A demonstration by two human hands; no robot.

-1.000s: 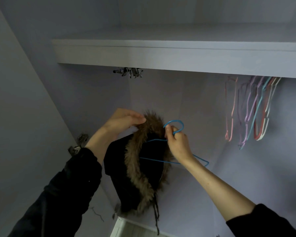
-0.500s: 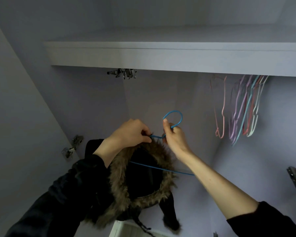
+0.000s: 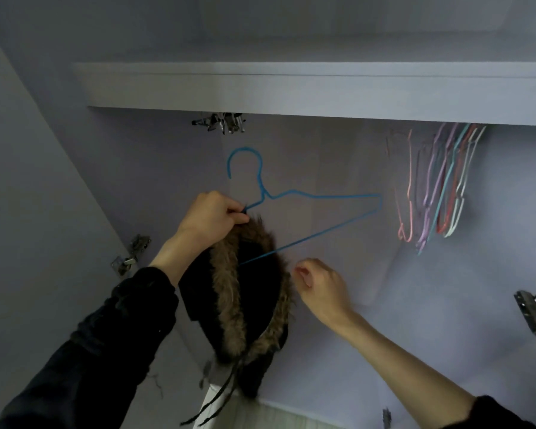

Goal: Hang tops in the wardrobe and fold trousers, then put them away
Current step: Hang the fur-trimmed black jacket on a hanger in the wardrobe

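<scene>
Blue wire hanger (image 3: 307, 198) pinched with black fur-hooded coat (image 3: 248, 289) by left hand (image 3: 211, 216) | right hand (image 3: 319, 283) loosely curled, empty, beside coat

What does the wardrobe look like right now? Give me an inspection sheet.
Surface: shelf spans the top of the wardrobe; nothing seen on its front edge.
Job's things: blue hanger held up, hook free, not on the rail; its left end is inside the black coat with its fur-trimmed hood.
Clutter: nothing seen.
Hands: left hand pinches the hanger and the hood's fur together; right hand hovers beside the coat, fingers loosely curled, holding nothing.
Cables: none; drawstrings dangle from the coat.
Surroundings: spare hangers bunched under the shelf at right; hinges on the side walls.
</scene>
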